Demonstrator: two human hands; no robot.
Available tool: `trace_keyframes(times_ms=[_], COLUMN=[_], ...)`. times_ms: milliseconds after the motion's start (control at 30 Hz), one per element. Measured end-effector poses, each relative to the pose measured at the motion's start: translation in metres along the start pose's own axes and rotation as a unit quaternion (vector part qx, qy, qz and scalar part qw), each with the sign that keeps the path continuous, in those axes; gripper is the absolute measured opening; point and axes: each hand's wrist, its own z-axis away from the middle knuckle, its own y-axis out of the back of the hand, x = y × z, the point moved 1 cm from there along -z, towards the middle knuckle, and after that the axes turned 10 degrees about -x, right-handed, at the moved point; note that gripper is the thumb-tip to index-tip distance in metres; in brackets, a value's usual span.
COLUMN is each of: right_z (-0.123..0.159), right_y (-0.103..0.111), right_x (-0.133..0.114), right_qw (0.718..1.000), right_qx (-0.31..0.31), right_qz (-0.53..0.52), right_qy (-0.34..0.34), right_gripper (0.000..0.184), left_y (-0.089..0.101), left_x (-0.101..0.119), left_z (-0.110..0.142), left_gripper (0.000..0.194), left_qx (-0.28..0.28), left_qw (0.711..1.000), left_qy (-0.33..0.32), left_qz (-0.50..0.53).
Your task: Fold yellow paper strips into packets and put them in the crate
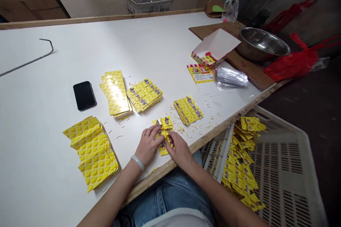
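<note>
Both my hands rest near the table's front edge on a small strip of yellow printed packets [164, 127]. My left hand [147, 145], with a ring and a pale bangle, pinches the strip's left side. Gripping its right side is my right hand [179, 148], fingers curled over the packets. More yellow packets lie around: a fanned pile [92, 150] to the left, a tall stack [115, 92] and a neighbouring stack [144, 94] farther back, and a smaller stack [188, 109] to the right. Small paper scraps litter the white table [149, 49] near my hands.
A black phone [84, 95] lies left of the stacks. At the back right sit an open box [213, 48], a clear plastic bag [231, 77] and a steel bowl [262, 42]. A white crate [282, 163] holding yellow packets [241, 163] stands beside my lap. A bent metal rod [32, 58] lies far left.
</note>
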Motion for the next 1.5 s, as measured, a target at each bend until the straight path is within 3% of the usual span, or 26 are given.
trace_keyframes(times_ms=[100, 167, 267, 433, 500, 600, 667, 767, 1000, 1167, 1300, 1400, 1433, 1500], right_z=[0.003, 0.001, -0.013, -0.045, -0.048, -0.040, -0.033, -0.028, -0.042, -0.041, -0.027, -0.019, -0.018, -0.018], right_y=[0.006, 0.017, 0.034, 0.048, 0.052, 0.058, 0.059, 0.055, 0.059, 0.060, 0.064, 0.066, 0.065, 0.061], right_x=[0.001, 0.003, 0.009, 0.026, 0.030, 0.030, 0.028, 0.024, 0.028, 0.028, 0.024, 0.025, 0.026, 0.026], right_qw=[0.997, 0.988, 0.964, 0.921, 0.906, 0.924, 0.944, 0.953, 0.953, 0.953, 0.966, 0.981, 0.973, 0.930], right_qx=[-0.006, -0.055, -0.150, -0.253, -0.303, -0.340, -0.320, -0.289, -0.281, -0.278, -0.219, -0.108, -0.085, -0.106], right_qz=[-0.073, -0.141, -0.218, -0.284, -0.287, -0.172, -0.057, 0.055, 0.058, 0.062, 0.000, -0.141, -0.210, -0.351], right_qy=[-0.027, -0.018, -0.012, -0.088, -0.075, 0.008, 0.051, 0.070, 0.098, 0.107, 0.139, 0.073, 0.036, -0.019], right_gripper=[0.045, 0.056, 0.052, 0.041, 0.046, 0.076, 0.100, 0.112, 0.093, 0.094, 0.104, 0.096, 0.086, 0.066], left_y=[-0.002, -0.003, -0.006, -0.007, -0.005, -0.003, -0.002, -0.004, -0.006, -0.006, -0.004, 0.002, 0.004, 0.008], left_x=[0.001, 0.001, 0.000, -0.002, -0.001, -0.001, -0.002, -0.004, -0.005, -0.002, -0.002, -0.001, 0.000, 0.004], left_z=[0.001, 0.002, 0.001, -0.002, -0.003, -0.005, -0.005, -0.004, -0.003, -0.002, 0.003, 0.004, 0.004, 0.002], left_gripper=[0.021, 0.023, 0.027, 0.028, 0.027, 0.026, 0.025, 0.027, 0.030, 0.027, 0.025, 0.028, 0.029, 0.031], left_qx=[-0.005, -0.006, -0.002, 0.002, 0.000, -0.003, -0.003, -0.002, -0.004, 0.010, 0.084, 0.142, 0.152, 0.159], left_qw=[1.000, 1.000, 1.000, 0.998, 0.997, 0.995, 0.994, 0.995, 0.998, 0.997, 0.992, 0.984, 0.982, 0.978], left_qy=[0.004, 0.003, -0.003, 0.020, 0.030, 0.038, 0.037, 0.025, 0.017, 0.020, 0.003, -0.013, -0.021, -0.050], left_qz=[-0.011, -0.012, 0.000, 0.057, 0.078, 0.096, 0.101, 0.098, 0.059, 0.067, 0.095, 0.109, 0.112, 0.122])
